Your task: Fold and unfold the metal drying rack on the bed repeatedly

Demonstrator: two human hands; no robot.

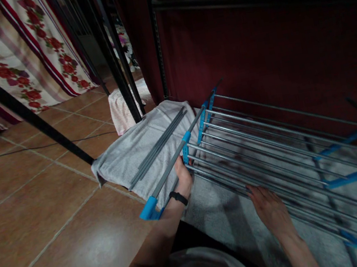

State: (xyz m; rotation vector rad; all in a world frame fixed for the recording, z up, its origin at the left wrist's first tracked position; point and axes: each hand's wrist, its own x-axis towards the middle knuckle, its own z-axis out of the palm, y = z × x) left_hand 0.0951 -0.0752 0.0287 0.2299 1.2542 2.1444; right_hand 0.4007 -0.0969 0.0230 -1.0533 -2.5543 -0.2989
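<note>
In the head view, a folding drying rack (270,145) of steel rods and blue plastic joints fills the right half of the frame, lying low over grey cloth. The left hand (184,176), a black band at its wrist, has its grip clenched on the rack's end rail near centre frame. The right hand (270,209) lies flat on the near rods, fingers released, though blur makes this uncertain. A grey towel (133,153) with loose grey rods (158,148) lies centre left on the tiled floor (34,214).
</note>
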